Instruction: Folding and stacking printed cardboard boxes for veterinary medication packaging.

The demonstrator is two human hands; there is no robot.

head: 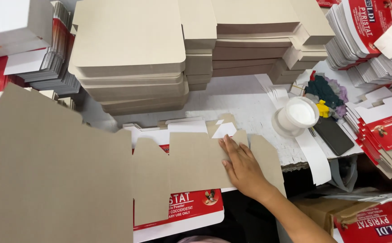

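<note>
Right hand pressing a flat carton blank on the worktable.

The right hand (243,168) lies open, fingers together, palm down on the grey-brown carton blank (196,162) at the table's (250,103) near edge; tall blank stacks (133,54) stand behind, a white tape roll (297,114) right. The left hand is unseen.

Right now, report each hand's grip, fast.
Left hand: not in view.
Right hand: open, fingers flat, pressing on the flat grey carton blank; it grips nothing.

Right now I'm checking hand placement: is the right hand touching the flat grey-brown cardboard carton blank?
Touching. The head view shows the right hand lying palm-down on the flat grey-brown cardboard carton blank, no gap visible.
</note>
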